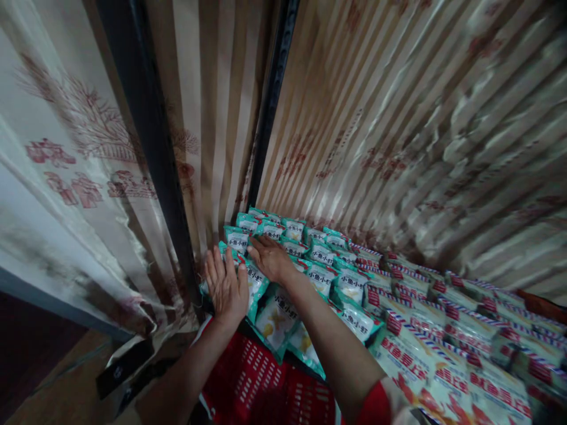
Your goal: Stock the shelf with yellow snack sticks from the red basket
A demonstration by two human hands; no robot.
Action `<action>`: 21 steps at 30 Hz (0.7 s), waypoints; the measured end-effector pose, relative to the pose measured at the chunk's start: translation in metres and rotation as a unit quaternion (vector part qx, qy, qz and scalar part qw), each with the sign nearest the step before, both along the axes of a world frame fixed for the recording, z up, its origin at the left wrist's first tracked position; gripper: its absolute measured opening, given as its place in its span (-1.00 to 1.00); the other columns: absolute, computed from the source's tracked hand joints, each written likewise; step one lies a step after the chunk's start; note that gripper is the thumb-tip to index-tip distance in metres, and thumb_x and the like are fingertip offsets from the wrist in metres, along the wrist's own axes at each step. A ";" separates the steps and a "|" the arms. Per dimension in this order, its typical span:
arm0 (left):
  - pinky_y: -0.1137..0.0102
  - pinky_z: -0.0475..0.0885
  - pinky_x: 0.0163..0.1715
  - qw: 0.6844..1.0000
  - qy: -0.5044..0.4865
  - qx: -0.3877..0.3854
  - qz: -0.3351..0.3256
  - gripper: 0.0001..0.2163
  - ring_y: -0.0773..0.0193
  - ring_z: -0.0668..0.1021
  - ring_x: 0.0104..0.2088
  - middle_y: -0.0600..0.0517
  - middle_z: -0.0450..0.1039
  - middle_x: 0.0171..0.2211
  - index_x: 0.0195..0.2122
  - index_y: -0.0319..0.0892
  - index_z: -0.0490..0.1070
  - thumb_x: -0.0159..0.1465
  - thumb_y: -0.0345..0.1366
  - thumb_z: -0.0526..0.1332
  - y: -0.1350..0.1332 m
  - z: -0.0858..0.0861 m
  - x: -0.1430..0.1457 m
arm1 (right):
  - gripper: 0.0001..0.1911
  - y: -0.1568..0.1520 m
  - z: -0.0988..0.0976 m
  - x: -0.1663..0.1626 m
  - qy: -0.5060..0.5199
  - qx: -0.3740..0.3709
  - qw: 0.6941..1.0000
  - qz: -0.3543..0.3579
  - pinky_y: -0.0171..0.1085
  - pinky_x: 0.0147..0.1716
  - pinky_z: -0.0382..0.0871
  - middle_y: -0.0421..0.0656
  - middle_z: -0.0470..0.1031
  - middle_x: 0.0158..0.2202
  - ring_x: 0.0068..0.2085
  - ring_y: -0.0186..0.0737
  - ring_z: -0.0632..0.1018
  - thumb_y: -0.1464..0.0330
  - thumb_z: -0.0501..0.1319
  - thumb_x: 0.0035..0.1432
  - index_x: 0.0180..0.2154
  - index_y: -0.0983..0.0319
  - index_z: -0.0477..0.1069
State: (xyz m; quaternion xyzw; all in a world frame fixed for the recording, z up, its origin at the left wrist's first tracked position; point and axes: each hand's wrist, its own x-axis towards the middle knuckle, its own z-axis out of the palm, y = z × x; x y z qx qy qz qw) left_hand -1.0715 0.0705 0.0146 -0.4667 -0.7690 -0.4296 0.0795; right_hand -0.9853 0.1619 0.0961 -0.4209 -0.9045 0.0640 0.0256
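Rows of teal-and-white snack packets (310, 260) lie packed on a shelf lined with striped paper. My left hand (227, 287) stands upright, fingers stretched out, its palm pressed against the left end of the teal rows beside a black shelf post (153, 147). My right hand (270, 258) lies flat, palm down, on top of the teal packets a little further back, fingers spread. Neither hand grips anything. My right sleeve is red.
Red, white and blue snack packets (443, 336) fill the shelf to the right. A red perforated plastic basket (252, 383) sits below my arms. Crinkled striped paper (398, 118) covers the back and side walls. A second black post (274, 100) stands at the rear corner.
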 end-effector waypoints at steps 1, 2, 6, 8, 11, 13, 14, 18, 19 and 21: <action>-0.06 0.01 0.23 1.000 -0.004 -0.005 -0.002 -0.53 -0.05 -0.05 0.33 -0.28 -0.03 0.30 0.24 -0.34 0.15 0.37 -0.20 -0.09 0.001 -0.003 0.000 | -0.41 0.000 0.001 -0.003 -0.001 0.002 1.000 -0.007 0.01 0.21 0.04 0.00 0.20 0.25 0.29 0.00 0.13 0.10 -0.25 0.33 0.24 0.21 0.13; -0.06 0.02 0.23 1.000 -0.007 -0.008 -0.006 -0.53 -0.04 -0.05 0.33 -0.26 -0.03 0.31 0.24 -0.31 0.15 0.37 -0.21 -0.09 0.001 -0.006 0.000 | -0.41 0.000 0.002 -0.005 0.002 0.008 1.000 -0.015 0.03 0.22 0.01 0.01 0.20 0.25 0.29 0.01 0.13 0.09 -0.25 0.33 0.24 0.21 0.13; -0.07 0.01 0.23 1.000 0.003 0.011 -0.022 -0.53 -0.04 -0.09 0.34 -0.23 -0.13 0.34 0.27 -0.27 0.10 0.36 -0.23 -0.07 0.000 -0.010 -0.003 | -0.39 0.003 0.006 -0.019 0.033 0.028 0.999 -0.019 0.04 0.25 -0.10 -0.03 0.04 0.32 0.33 -0.01 0.03 0.06 -0.24 0.32 0.25 0.19 0.11; -0.09 0.00 0.23 0.999 0.016 0.020 -0.033 -0.52 -0.05 -0.12 0.34 -0.21 -0.17 0.35 0.29 -0.24 0.05 0.36 -0.24 -0.06 0.000 -0.012 -0.005 | -0.40 0.004 0.007 -0.028 0.046 0.025 0.999 -0.003 0.02 0.26 -0.12 -0.04 0.00 0.34 0.34 -0.05 0.00 0.06 -0.25 0.32 0.25 0.18 0.11; -0.09 0.02 0.22 0.998 0.038 0.027 -0.048 -0.51 -0.05 -0.11 0.34 -0.18 -0.15 0.35 0.32 -0.19 -0.02 0.36 -0.26 -0.05 0.001 -0.017 -0.007 | -0.39 0.006 0.005 -0.038 0.044 -0.001 0.999 0.021 0.03 0.26 -0.12 -0.03 0.07 0.31 0.32 -0.06 0.06 0.07 -0.27 0.32 0.23 0.18 0.16; -0.10 0.03 0.21 0.997 0.051 0.035 -0.054 -0.49 -0.06 -0.10 0.34 -0.18 -0.14 0.34 0.33 -0.17 -0.06 0.36 -0.27 -0.04 0.002 -0.020 -0.007 | -0.37 0.008 0.003 -0.041 0.034 -0.027 0.998 0.035 0.04 0.25 -0.09 -0.01 0.14 0.29 0.30 -0.05 0.12 0.06 -0.29 0.32 0.22 0.21 0.18; -0.10 0.04 0.21 0.996 0.056 0.037 -0.057 -0.49 -0.06 -0.09 0.33 -0.19 -0.15 0.35 0.33 -0.17 -0.07 0.36 -0.27 -0.03 0.002 -0.021 -0.007 | -0.36 0.010 0.002 -0.041 0.036 -0.031 0.998 0.037 0.03 0.25 -0.08 0.00 0.14 0.28 0.30 -0.06 0.12 0.06 -0.30 0.32 0.22 0.22 0.17; -0.08 0.02 0.21 0.995 0.067 0.038 -0.065 -0.48 -0.08 -0.09 0.33 -0.22 -0.20 0.35 0.33 -0.20 -0.08 0.36 -0.28 -0.02 0.001 -0.015 -0.006 | -0.37 0.023 0.000 -0.039 0.068 0.031 0.997 -0.035 0.01 0.26 -0.15 -0.01 0.01 0.33 0.34 -0.05 -0.03 0.06 -0.29 0.32 0.25 0.20 0.11; -0.08 0.02 0.21 0.995 0.069 0.040 -0.066 -0.48 -0.08 -0.09 0.33 -0.22 -0.20 0.35 0.33 -0.19 -0.08 0.36 -0.28 -0.02 0.000 -0.013 -0.006 | -0.37 0.027 0.000 -0.038 0.070 0.047 0.995 -0.060 0.03 0.26 -0.19 -0.01 -0.01 0.34 0.35 -0.04 -0.07 0.06 -0.28 0.32 0.25 0.20 0.11; -0.09 0.01 0.21 0.994 0.071 0.046 -0.067 -0.48 -0.07 -0.09 0.33 -0.21 -0.18 0.35 0.33 -0.18 -0.09 0.36 -0.29 -0.02 0.000 -0.010 -0.006 | -0.38 0.036 -0.003 -0.038 0.061 0.056 0.993 -0.089 0.06 0.26 -0.22 0.01 0.00 0.33 0.35 -0.02 -0.07 0.06 -0.27 0.32 0.24 0.21 0.12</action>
